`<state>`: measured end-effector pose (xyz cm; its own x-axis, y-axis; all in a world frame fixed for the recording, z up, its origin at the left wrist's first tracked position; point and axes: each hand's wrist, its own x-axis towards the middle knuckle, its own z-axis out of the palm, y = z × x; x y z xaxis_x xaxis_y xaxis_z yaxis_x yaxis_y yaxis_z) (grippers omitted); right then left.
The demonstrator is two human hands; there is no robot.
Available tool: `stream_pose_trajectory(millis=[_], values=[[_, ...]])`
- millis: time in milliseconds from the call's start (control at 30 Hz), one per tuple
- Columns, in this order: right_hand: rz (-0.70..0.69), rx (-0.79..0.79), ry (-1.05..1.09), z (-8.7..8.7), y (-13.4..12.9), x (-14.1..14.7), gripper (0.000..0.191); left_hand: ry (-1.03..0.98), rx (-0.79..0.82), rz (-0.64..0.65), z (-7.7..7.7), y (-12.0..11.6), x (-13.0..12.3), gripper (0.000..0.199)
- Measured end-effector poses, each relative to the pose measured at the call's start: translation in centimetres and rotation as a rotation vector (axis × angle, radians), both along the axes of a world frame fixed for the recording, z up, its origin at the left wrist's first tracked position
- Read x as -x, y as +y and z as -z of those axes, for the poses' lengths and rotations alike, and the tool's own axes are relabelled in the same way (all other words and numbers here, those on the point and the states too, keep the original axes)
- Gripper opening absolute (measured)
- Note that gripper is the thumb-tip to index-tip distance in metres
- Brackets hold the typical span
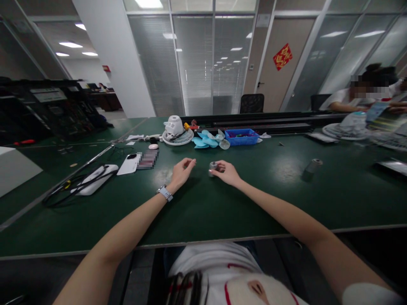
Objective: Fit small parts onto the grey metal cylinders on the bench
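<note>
My right hand (pixel 226 173) is closed around a small silver-grey metal cylinder (pixel 212 169), held upright just above or on the green table; thumb and fingers grip its right side. To the left of it, my left hand (pixel 182 171) hovers over the table with nothing visible in it. Its fingers are loosely bent and point toward the cylinder, a short gap away. A second metal cylinder (pixel 313 168) of similar look stands on the table, well to the right of my right hand.
Beyond my hands lie a white fan part with grille (pixel 178 136), light-blue fan blades (pixel 206 139) and a blue tray (pixel 241 137). A white phone (pixel 129 164) and a white power bank with black cables (pixel 95 180) lie left. At far right a person sits working.
</note>
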<state>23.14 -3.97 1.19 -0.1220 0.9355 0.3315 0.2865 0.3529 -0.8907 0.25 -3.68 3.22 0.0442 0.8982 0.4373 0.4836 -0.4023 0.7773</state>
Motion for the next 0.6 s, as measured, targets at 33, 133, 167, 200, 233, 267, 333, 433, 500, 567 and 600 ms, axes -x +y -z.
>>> stream_pose_trajectory(millis=[33,133,167,200,233,267,333,433,500,567,600], values=[[-0.045,0.002,-0.002,0.2,-0.6,0.9,0.037,0.019,-0.03,0.048,-0.2,-0.5,-0.5,0.039],[-0.135,-0.035,-0.017,0.7,-1.5,1.9,0.035,0.13,-0.11,0.178,-0.3,-1.3,-1.6,0.036],[-0.147,-0.051,-0.028,0.9,-1.6,1.9,0.034,0.16,-0.129,0.209,-0.2,-1.4,-1.8,0.034],[-0.149,-0.065,-0.04,1.0,-1.6,1.8,0.034,0.179,-0.142,0.231,-0.1,-1.3,-1.9,0.032],[-0.142,-0.076,-0.053,1.1,-1.7,1.7,0.034,0.186,-0.149,0.243,0.0,-1.2,-2.0,0.03],[-0.132,-0.085,-0.068,1.1,-1.7,1.7,0.034,0.184,-0.15,0.246,0.2,-1.1,-2.1,0.029],[-0.116,-0.101,-0.093,1.2,-1.7,1.6,0.035,0.171,-0.152,0.231,0.2,-0.8,-2.3,0.028],[-0.107,-0.11,-0.114,1.2,-1.7,1.7,0.036,0.149,-0.166,0.183,-0.4,-0.4,-2.3,0.027],[-0.103,-0.101,-0.118,1.2,-1.8,1.8,0.038,0.135,-0.174,0.165,-0.9,-0.1,-1.8,0.028],[-0.103,-0.094,-0.12,1.0,-1.9,1.7,0.039,0.144,-0.163,0.193,-1.1,0.3,-0.9,0.027],[-0.106,-0.093,-0.122,1.0,-1.9,1.7,0.039,0.17,-0.14,0.23,-1.1,0.6,-0.3,0.025]])
